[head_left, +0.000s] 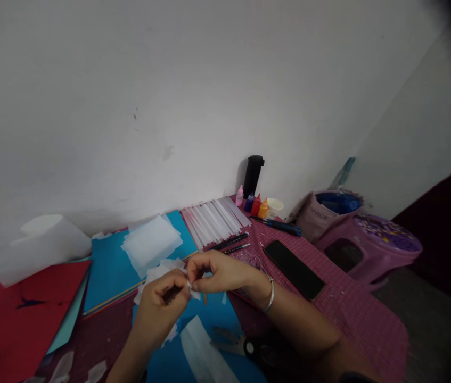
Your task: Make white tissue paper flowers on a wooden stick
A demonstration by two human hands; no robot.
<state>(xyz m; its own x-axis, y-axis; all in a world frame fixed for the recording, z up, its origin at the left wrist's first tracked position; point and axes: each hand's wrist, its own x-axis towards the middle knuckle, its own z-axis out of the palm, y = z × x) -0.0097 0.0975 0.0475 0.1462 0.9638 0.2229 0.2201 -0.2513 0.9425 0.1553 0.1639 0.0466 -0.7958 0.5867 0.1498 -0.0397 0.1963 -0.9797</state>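
Observation:
My left hand (160,306) and my right hand (219,274) meet over the table, both pinching a small piece of thin white paper (189,286) between fingertips. A silver bangle (270,294) sits on my right wrist. More crumpled white paper (161,270) lies just behind my hands on a blue sheet (107,266). A white strip (201,351) lies on another blue sheet below my hands, with scissors (249,347) beside it under my right forearm.
A row of white strips (213,218), two pens (231,243), a black phone (294,268), small colour bottles (254,205), a black flask (252,175) and a cup (275,206) lie on the pink mat. Red paper (21,314) is at left, a purple stool (369,247) at right.

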